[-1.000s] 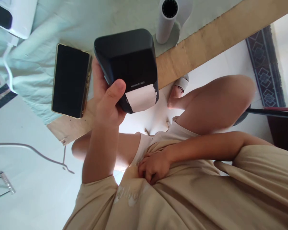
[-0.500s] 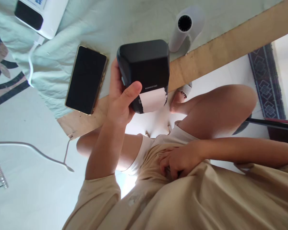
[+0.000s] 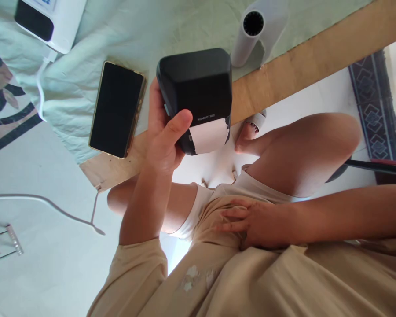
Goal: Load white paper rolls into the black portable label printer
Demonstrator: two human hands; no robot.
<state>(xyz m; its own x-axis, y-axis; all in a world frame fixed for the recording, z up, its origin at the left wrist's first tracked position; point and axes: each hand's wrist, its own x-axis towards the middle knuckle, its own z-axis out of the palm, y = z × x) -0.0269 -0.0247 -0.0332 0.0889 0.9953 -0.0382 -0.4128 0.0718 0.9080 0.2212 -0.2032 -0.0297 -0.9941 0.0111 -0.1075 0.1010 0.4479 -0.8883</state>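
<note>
My left hand (image 3: pixel 166 136) is wrapped round a black label printer (image 3: pixel 198 86), holding it up at the table's edge with the thumb across its front. A strip of white label paper (image 3: pixel 209 135) lies over the printer's lower part, its right edge ragged. Fingers behind the printer are mostly hidden. Over my lap, my right hand (image 3: pixel 255 222) lies on the beige shirt (image 3: pixel 218 259), fingers stretched and a little apart, holding nothing visible. Left of the printer a phone (image 3: pixel 117 110) with a dark screen rests on the green cloth (image 3: pixel 119 35).
A white roll (image 3: pixel 246 42) with a dark core stands behind the printer to the right, a loose sheet trailing from it. At the upper left sits a white device (image 3: pixel 57 26) with a cable (image 3: pixel 39 88). The table's wooden edge (image 3: pixel 277 90) crosses above my knees.
My right hand has gone from curled fingers in the shirt to stretched fingers lying on it, and its forearm has shifted. The left hand still holds the printer, nearly unmoved.
</note>
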